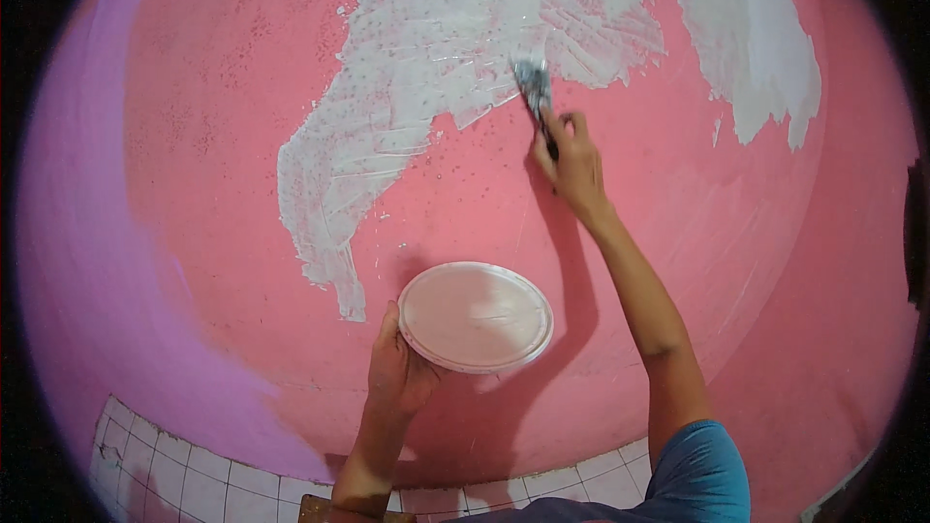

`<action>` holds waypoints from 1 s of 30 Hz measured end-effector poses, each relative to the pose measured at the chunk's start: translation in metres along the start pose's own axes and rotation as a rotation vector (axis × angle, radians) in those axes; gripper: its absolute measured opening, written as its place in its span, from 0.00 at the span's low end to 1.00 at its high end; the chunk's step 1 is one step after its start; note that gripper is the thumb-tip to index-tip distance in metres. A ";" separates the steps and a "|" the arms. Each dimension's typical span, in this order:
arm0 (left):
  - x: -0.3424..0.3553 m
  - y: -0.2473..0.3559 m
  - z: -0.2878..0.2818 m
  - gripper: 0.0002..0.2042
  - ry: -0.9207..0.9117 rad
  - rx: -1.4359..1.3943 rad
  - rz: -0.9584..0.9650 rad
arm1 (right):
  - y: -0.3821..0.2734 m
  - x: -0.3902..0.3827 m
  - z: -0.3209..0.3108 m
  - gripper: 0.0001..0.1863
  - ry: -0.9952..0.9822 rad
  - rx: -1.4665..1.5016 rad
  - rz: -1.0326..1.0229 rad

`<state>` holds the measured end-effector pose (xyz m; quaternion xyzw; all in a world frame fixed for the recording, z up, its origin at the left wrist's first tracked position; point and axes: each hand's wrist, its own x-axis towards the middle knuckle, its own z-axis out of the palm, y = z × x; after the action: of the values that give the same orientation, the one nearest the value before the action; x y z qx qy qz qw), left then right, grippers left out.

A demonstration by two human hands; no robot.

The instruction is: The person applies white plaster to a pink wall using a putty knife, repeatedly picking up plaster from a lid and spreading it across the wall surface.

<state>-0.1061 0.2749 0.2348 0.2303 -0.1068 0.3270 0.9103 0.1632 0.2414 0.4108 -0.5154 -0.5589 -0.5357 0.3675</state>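
Observation:
My right hand (573, 163) is closed around the dark handle of a putty knife (534, 89). Its smeared metal blade meets the lower edge of a large white putty patch (407, 68) on the pink wall (465, 203). Lower down, my left hand (399, 370) grips a round whitish lid (475, 315) by its left side, fingers partly hidden beneath it. A thin smear of white putty lies on the lid's face. The big patch runs from the top down to the lower left, with ridged strokes and speckles showing through.
A separate white putty patch (758, 53) covers the wall at upper right. Purple paint (87, 232) spreads along the left side. White floor tiles (194, 475) line the wall's foot. Something brown (315, 510) shows beside my left forearm, and a dark object (915, 232) at the right rim.

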 end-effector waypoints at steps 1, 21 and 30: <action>0.000 0.001 -0.003 0.28 -0.003 -0.003 0.003 | -0.004 -0.018 -0.002 0.22 -0.030 0.019 -0.016; 0.004 0.009 -0.005 0.27 -0.171 -0.075 0.026 | -0.003 0.019 -0.013 0.15 0.153 0.085 -0.048; -0.003 0.001 -0.016 0.26 0.003 -0.062 0.029 | -0.027 -0.040 -0.036 0.16 -0.114 0.238 0.033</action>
<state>-0.1086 0.2822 0.2199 0.1998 -0.1190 0.3369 0.9124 0.1401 0.2013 0.3719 -0.5069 -0.6299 -0.4293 0.4024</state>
